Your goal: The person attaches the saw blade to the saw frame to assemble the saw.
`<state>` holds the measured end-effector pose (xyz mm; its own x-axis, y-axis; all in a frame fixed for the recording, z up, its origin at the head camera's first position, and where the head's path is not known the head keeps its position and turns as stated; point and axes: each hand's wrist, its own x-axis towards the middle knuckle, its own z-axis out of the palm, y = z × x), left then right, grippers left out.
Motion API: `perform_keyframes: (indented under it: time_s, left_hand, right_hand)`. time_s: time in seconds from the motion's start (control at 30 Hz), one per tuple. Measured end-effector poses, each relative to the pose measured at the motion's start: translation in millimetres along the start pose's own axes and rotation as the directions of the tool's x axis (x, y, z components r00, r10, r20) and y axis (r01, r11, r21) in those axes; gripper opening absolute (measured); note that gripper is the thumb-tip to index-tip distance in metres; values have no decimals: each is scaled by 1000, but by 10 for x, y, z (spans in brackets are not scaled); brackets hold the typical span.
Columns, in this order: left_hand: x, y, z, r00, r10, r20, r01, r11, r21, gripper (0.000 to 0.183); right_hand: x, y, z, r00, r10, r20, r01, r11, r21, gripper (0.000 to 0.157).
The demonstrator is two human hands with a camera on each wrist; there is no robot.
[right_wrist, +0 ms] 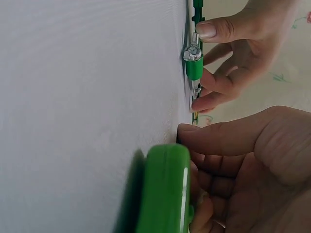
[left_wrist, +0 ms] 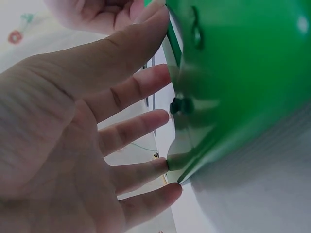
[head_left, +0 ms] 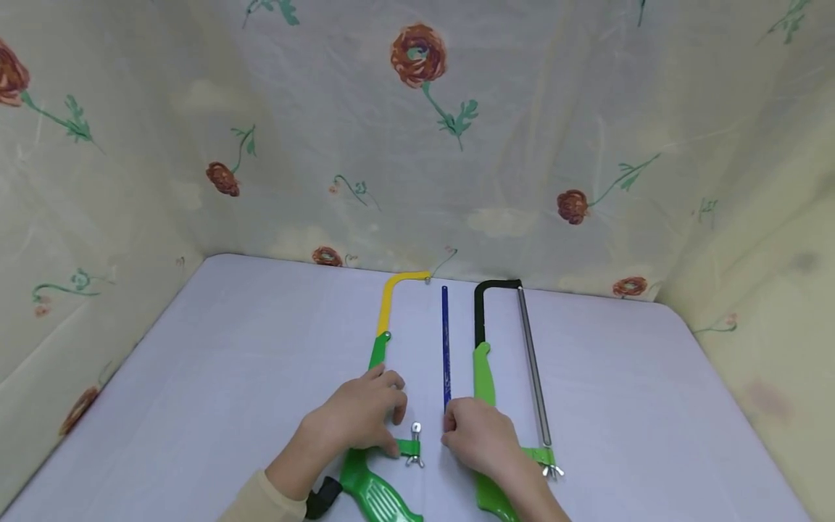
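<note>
A hacksaw frame with a yellow bow and green handle (head_left: 383, 500) lies at centre left in the head view, no blade across its gap. My left hand (head_left: 359, 413) reaches over it; in the left wrist view, fairly straight fingers (left_wrist: 133, 131) and the thumb touch the green metal. To its right lies a loose blue hacksaw blade (head_left: 446, 341), lengthwise. My right hand (head_left: 483, 435) has curled fingers and pinches the blade's near end, which the fingers hide. Its wrist passes over a second hacksaw (head_left: 483, 373), black and light green, with a grey blade (head_left: 535, 366) fitted.
Wing nuts (head_left: 414, 460) stick out from the left frame's near arm, below a small metal blade holder (head_left: 416, 428). A second set of wing nuts (head_left: 553, 471) is on the right saw. Flowered cloth (head_left: 509, 145) hangs around the white table (head_left: 261, 341).
</note>
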<state>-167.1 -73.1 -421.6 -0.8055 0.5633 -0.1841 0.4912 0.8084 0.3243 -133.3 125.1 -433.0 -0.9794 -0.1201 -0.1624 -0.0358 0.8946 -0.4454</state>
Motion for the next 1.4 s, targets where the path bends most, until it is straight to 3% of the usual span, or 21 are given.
perform_keyframes:
  time_s: [0.33,0.57,0.8,1.03,1.23,1.4]
  left_hand:
    - [-13,-9,-4,1000,6,-8,-6,1000,-6,31]
    - [3,-10,21,1000,14,-15,-14,1000,-9,31]
    - [3,-25,18,1000,17,-14,-17,1000,2,32]
    - [-6,-51,34,1000,12,-12,-12,1000,-12,32]
    - [-7,-49,33,1000,12,-15,-13,1000,-21,31]
    - [-2,-32,21,1000,14,-6,-14,1000,-14,31]
  right_hand:
    - [38,-41,37,999,16,-47,-20,995,-95,7]
    - [47,-60,47,995,85,-59,-89,994,-67,19]
    - [22,-100,62,998,28,-60,-32,997,-75,11]
    - [6,-84,55,998,-1,-56,-1,999,-45,13]
    - [16,-69,42,999,40,-30,-41,999,-19,11]
    - [19,-62,34,995,76,-64,-77,997,-21,7]
